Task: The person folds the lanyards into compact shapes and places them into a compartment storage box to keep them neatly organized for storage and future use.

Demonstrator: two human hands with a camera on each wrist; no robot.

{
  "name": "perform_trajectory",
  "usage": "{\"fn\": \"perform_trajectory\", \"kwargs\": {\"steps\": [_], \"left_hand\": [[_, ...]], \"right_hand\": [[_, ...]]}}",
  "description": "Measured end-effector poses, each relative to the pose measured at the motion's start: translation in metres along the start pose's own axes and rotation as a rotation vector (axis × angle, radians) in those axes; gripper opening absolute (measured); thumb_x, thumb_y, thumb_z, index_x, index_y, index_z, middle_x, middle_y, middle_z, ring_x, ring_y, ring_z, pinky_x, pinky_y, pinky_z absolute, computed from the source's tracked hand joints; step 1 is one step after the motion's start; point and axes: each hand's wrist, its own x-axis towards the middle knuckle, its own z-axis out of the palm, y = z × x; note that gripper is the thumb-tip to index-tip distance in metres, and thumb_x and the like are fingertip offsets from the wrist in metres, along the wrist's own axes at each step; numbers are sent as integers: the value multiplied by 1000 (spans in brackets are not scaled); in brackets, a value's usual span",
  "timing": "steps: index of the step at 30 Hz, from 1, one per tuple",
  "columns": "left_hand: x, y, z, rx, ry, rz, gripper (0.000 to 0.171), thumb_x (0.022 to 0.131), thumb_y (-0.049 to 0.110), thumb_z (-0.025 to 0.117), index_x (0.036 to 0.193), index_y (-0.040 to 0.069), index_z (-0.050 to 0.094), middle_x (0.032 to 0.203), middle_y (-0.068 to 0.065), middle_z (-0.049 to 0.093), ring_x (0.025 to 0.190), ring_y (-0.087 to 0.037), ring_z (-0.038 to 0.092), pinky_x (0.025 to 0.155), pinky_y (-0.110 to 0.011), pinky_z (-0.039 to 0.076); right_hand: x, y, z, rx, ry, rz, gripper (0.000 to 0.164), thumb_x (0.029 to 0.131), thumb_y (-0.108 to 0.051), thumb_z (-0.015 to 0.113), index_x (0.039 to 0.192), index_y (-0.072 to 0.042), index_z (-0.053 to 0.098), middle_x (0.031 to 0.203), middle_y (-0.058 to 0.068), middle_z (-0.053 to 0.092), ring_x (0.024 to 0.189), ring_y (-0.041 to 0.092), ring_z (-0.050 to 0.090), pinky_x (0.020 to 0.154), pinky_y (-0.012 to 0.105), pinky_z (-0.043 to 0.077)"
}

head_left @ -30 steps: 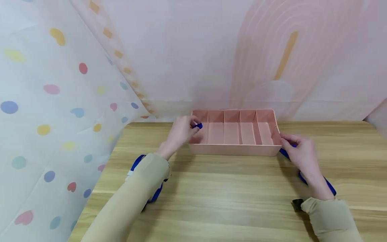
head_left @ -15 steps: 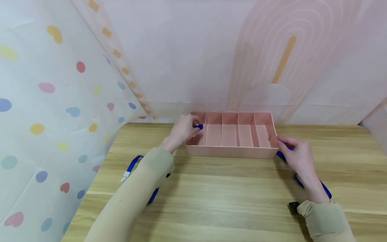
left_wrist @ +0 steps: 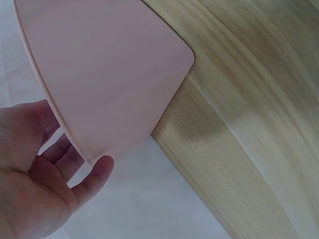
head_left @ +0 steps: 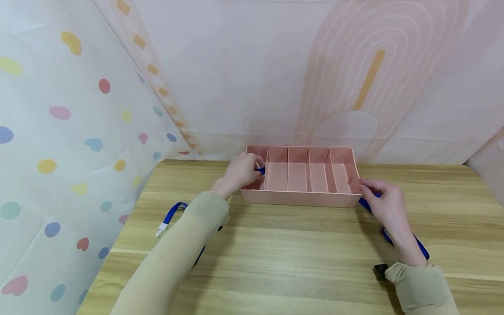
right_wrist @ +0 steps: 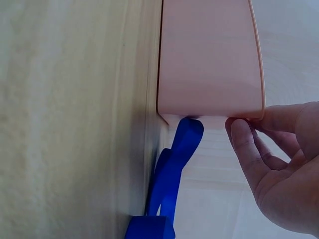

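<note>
One pink tray (head_left: 301,199) sits between both hands (head_left: 242,169) (head_left: 387,203).

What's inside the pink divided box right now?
Four compartments of the pink box show pink floors. In or just above the fifth, leftmost, the left hand holds something blue; the hand hides most of it and part of that floor.

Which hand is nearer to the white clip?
Left. The left hand is at the left end of the box, up and right of the white clip in the head view; the right hand is farther, at the box's right end.
</note>
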Motion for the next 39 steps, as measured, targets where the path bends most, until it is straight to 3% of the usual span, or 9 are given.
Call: {"fn": "perform_trajectory", "kwargs": {"steps": [17, 23, 28, 33, 39], "left_hand": [[4, 4, 6, 64, 5, 40, 22, 97, 8, 70, 118, 8, 76, 111, -9, 80, 104, -26, 74, 92, -43, 62], [4, 7, 9, 159, 6, 82, 24, 95, 10, 72, 119, 8, 75, 115, -11, 80, 105, -28, 75, 88, -47, 63], [1, 7, 10, 128, 19, 73, 37, 97, 13, 74, 134, 8, 69, 133, -13, 74, 122, -31, 71, 100, -50, 61], [-8, 9, 7, -6, 108, 57, 40, 101, 17, 71, 140, 9, 66, 143, -12, 69, 133, -34, 65, 107, -52, 57], [-24, 13, 13, -118, 307, 111, 37, 100, 19, 71, 135, 8, 69, 140, -12, 71, 131, -35, 66, 109, -52, 54]], "right_hand": [[-3, 1, -4, 5, 6, 31, 23, 99, -6, 69, 117, 6, 77, 115, 30, 76, 78, -30, 45, 67, 0, 41], [-3, 3, -6, -3, -2, 38, 24, 100, -8, 69, 118, 5, 77, 116, 29, 76, 78, -31, 44, 68, -1, 40], [-3, 5, -14, 11, -16, 19, 30, 103, -15, 65, 123, 5, 74, 114, 30, 76, 80, -31, 47, 71, -2, 41], [-3, 5, -28, -9, -23, -7, 34, 105, -19, 63, 129, 3, 71, 116, 29, 75, 85, -31, 46, 73, -3, 41], [-6, 6, -41, -9, -65, -10, 36, 106, -18, 62, 133, 6, 68, 127, 31, 71, 92, -32, 43, 76, -6, 42]]}}
